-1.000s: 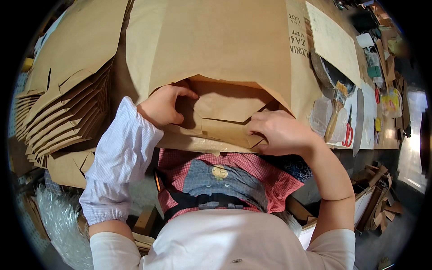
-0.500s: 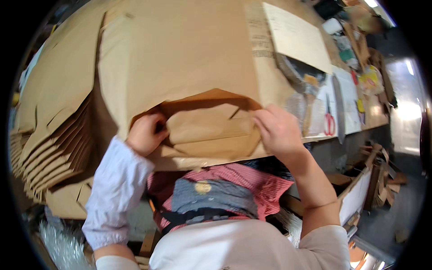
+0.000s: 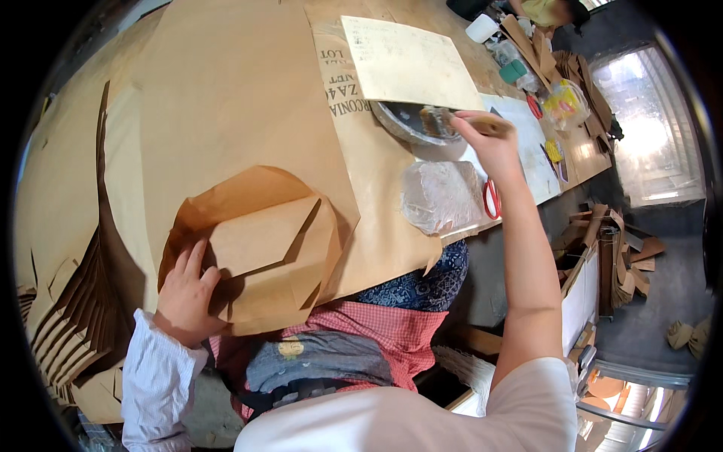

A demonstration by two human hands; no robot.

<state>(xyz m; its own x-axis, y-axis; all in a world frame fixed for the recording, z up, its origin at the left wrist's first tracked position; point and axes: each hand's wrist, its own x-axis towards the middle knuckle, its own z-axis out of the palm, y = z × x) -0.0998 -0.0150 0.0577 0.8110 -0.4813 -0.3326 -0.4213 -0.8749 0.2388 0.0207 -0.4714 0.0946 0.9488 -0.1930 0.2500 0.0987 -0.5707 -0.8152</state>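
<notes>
A large brown paper bag (image 3: 241, 90) lies flat on the table, its near end spread into a rounded opening with folded flaps (image 3: 252, 237). My left hand (image 3: 188, 294) rests on the left side of that opening, fingers apart on the paper. Over to the right, my right hand (image 3: 486, 143) grips the wooden handle of a brush (image 3: 438, 120). The brush's bristles are at the rim of a round grey pan (image 3: 410, 132). A cream-coloured board (image 3: 414, 64) with handwriting covers the pan's far part, so its contents are mostly hidden.
A stack of brown paper bags (image 3: 75, 316) fans out at left. Near the pan lie a whitish, plastic-looking wrapped block (image 3: 444, 196) and red-handled scissors (image 3: 491, 200). Cardboard scraps (image 3: 621, 260) stand beyond the table's right edge. Another person (image 3: 550, 11) is at the far right.
My right hand has let go of the bag's opening, moved right and taken hold of the brush. My left hand has gone from pinching the paper to resting on it. The view has shifted rightward.
</notes>
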